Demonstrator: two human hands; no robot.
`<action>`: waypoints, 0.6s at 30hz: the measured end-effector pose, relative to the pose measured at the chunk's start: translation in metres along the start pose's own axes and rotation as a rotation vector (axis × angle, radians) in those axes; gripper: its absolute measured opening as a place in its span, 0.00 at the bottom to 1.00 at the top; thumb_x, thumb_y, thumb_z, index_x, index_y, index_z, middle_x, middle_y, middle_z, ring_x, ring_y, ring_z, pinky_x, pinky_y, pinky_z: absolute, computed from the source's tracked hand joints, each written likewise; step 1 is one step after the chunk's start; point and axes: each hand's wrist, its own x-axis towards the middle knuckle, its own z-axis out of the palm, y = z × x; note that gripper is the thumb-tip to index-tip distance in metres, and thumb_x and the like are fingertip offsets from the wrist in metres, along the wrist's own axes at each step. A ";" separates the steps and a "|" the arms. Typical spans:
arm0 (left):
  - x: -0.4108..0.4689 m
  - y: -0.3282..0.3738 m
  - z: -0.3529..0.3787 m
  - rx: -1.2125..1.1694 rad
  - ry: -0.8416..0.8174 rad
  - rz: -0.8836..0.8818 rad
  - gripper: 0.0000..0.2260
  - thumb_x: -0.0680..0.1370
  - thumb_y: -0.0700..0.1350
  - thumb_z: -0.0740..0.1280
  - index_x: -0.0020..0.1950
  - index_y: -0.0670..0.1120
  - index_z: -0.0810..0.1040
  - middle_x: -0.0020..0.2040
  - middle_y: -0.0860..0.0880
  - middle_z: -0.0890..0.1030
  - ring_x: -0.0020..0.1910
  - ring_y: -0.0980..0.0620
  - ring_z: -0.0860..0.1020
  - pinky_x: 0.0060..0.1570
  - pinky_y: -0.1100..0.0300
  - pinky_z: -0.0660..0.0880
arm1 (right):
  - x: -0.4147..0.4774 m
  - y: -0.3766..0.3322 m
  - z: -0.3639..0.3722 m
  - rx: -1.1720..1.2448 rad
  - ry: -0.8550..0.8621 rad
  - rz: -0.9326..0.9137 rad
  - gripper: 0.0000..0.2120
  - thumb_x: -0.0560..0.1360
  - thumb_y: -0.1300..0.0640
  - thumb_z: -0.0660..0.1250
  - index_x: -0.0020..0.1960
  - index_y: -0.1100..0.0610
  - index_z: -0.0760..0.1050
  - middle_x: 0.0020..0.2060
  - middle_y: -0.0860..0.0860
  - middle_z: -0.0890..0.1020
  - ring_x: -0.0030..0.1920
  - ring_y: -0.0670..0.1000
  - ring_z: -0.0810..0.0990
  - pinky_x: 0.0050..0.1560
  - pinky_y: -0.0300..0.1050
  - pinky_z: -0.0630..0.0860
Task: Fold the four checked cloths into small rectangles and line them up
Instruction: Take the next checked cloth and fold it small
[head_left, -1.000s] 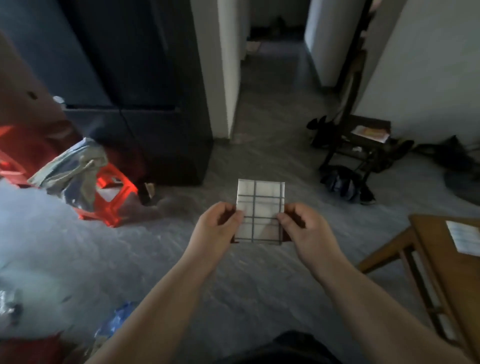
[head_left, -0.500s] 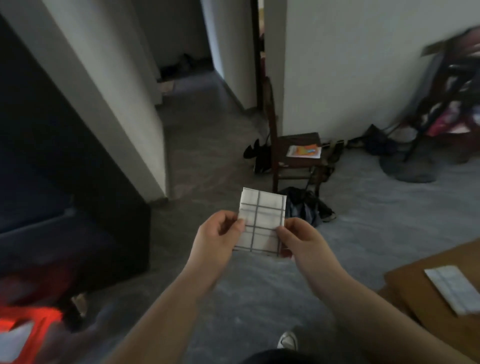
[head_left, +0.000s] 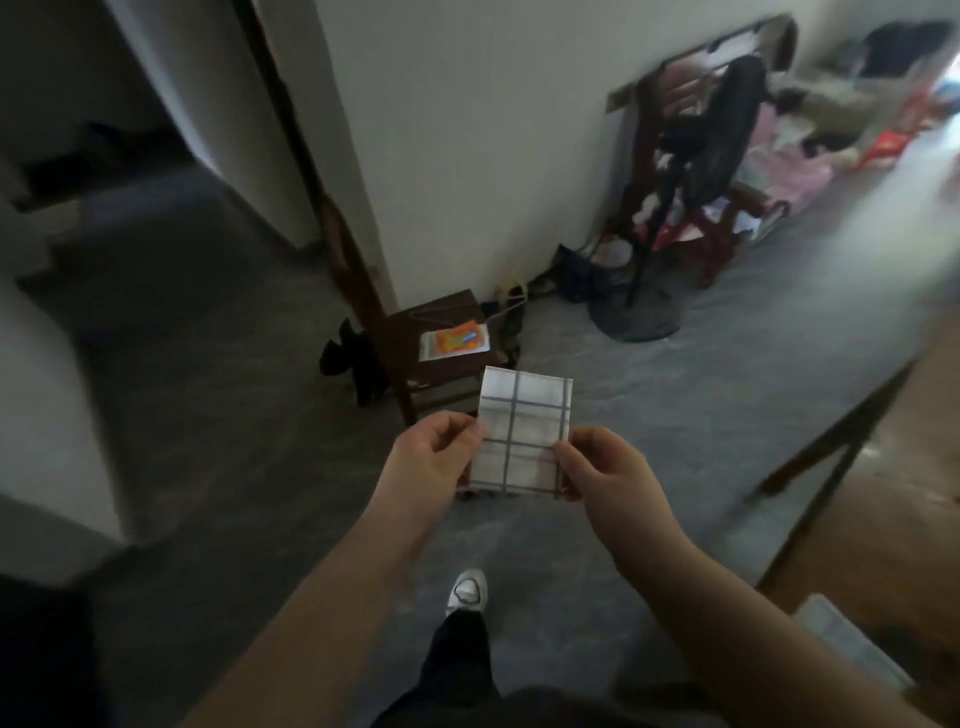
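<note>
The grey floor (head_left: 234, 364) fills most of the view. It runs back into a dim passage on the left and past a white wall (head_left: 493, 130) in the middle. The wooden bench (head_left: 914, 457) stands along the right edge, with its dark legs slanting down to the floor. Far back by the wall, a red-brown chair (head_left: 722, 228) is heaped with clothes. A dark standing fan (head_left: 727, 119) rises in front of it, its round base flat on the floor. Nearer, at the wall's corner, a small dark chair (head_left: 447, 312) carries an orange and white packet (head_left: 456, 340) on its seat.

The person's two bare forearms reach forward from the bottom of the frame. Between them, lower down, a black trouser leg (head_left: 462, 654) ends in a white shoe (head_left: 467, 592) planted on the floor.

The left hand (head_left: 426, 467) has its fingers curled and pinches the left edge of the checked cloth (head_left: 522, 431) with its thumb on top. The right hand (head_left: 608, 473) pinches the cloth's lower right edge in the same way. The cloth is white with thin grey lines and is already folded into a small rectangle. It is held in the air above the floor, just in front of the small dark chair and well apart from the bench, with its top edge tipped away from the person.

A pale flat piece (head_left: 852, 644) lies at the bench's near corner, too blurred for its pattern to be told.
</note>
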 end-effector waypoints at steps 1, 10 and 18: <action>0.025 0.006 0.006 0.010 -0.035 0.014 0.05 0.82 0.43 0.67 0.51 0.46 0.82 0.45 0.46 0.87 0.48 0.41 0.85 0.53 0.43 0.82 | 0.019 -0.002 -0.002 0.000 0.036 -0.001 0.04 0.80 0.59 0.67 0.49 0.56 0.81 0.39 0.53 0.85 0.36 0.47 0.81 0.39 0.41 0.79; 0.215 0.067 0.073 0.100 -0.452 0.088 0.05 0.82 0.42 0.67 0.49 0.43 0.81 0.45 0.37 0.84 0.40 0.43 0.82 0.45 0.47 0.81 | 0.145 -0.027 -0.032 0.040 0.396 0.090 0.05 0.81 0.59 0.65 0.53 0.54 0.80 0.43 0.51 0.85 0.42 0.49 0.83 0.44 0.46 0.81; 0.274 0.091 0.197 0.243 -0.828 0.145 0.06 0.82 0.42 0.67 0.46 0.45 0.82 0.37 0.50 0.84 0.37 0.52 0.81 0.40 0.55 0.80 | 0.160 -0.019 -0.100 0.134 0.717 0.196 0.05 0.81 0.55 0.65 0.53 0.54 0.79 0.44 0.52 0.84 0.44 0.52 0.82 0.45 0.45 0.79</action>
